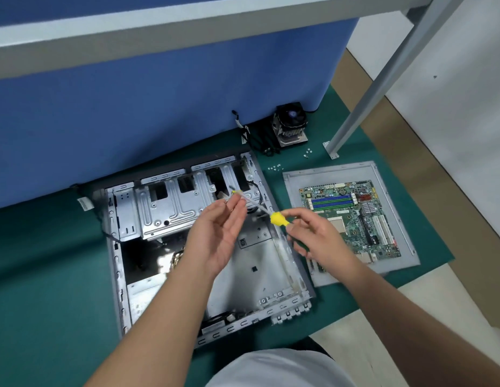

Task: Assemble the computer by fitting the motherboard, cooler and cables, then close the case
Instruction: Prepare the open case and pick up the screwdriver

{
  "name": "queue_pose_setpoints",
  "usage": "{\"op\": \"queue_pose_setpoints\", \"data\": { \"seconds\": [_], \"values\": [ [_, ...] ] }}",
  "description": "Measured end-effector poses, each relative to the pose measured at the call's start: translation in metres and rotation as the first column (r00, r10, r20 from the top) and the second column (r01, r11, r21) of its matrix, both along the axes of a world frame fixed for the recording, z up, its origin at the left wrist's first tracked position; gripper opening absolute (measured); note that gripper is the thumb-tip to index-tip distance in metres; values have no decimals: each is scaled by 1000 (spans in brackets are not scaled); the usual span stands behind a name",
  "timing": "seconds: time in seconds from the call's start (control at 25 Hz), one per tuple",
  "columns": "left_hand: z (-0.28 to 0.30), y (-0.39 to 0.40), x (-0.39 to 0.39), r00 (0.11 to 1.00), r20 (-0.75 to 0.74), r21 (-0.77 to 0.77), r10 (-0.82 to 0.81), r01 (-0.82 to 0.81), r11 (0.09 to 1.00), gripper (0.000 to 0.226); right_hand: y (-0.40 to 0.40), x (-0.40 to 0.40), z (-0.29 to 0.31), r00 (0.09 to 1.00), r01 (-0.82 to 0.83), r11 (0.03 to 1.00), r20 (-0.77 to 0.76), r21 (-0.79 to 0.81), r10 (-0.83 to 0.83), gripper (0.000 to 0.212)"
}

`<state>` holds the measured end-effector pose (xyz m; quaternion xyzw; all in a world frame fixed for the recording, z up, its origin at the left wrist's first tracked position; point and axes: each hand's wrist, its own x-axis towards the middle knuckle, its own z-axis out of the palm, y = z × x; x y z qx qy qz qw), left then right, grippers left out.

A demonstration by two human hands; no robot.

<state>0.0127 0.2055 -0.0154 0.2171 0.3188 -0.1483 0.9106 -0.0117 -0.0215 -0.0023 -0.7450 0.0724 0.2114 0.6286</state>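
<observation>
the right hand [313, 233] grips a screwdriver [276, 219] by its yellow-and-green handle, fingers curled round it, while the left hand [223, 233] pinches something small at the shaft's tip between thumb and fingertips; what it pinches is too small to tell, likely a screw. both grips hover over the open case [117, 247], which lies flat beneath them. the motherboard [352, 216] is not yet fitted; it rests just right of the right hand's grip, on the grey side panel [394, 177]. the cooler [290, 127] stands well beyond the grips, near the blue partition [159, 93], with a tangle of cables [257, 141] beside it and loose screws [275, 168] between it and the panel. the likely slip is that the small part drops from the pinch into the case among the brackets, or that the tip swings and scrapes the board. the surface is a green mat [47, 275] on a bench; a metal post [383, 79] rises at the far right, beside a pale floor.
</observation>
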Motion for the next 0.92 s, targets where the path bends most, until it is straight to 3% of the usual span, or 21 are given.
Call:
{"op": "queue_pose_setpoints", "data": {
  "seconds": [0.2, 0.48, 0.6, 0.8, 0.92],
  "values": [
    [0, 19, -37, 999, 53, -193, 8, 3, 981, 14, 22, -56, 8, 998, -24, 983, 52, -180, 34, 8],
    [2, 31, -87, 992, 119, -289, -27, 61, 956, 25, 40, -119, 1, 990, 92, 986, 120, -136, -76, 10],
    [2, 31, -102, 992, 128, -293, -5, 43, 955, 34, 46, -137, 3, 985, 125, 986, 131, -111, -110, 8],
    [6, 35, -131, 988, 156, -242, -6, 44, 969, 19, 52, -166, -1, 986, 134, 991, 102, -30, -130, 8],
    [5, 39, -150, 990, 132, -150, -58, 77, 986, 31, 56, -187, -4, 988, 136, 990, 82, -30, -133, 2]
  ]
}}
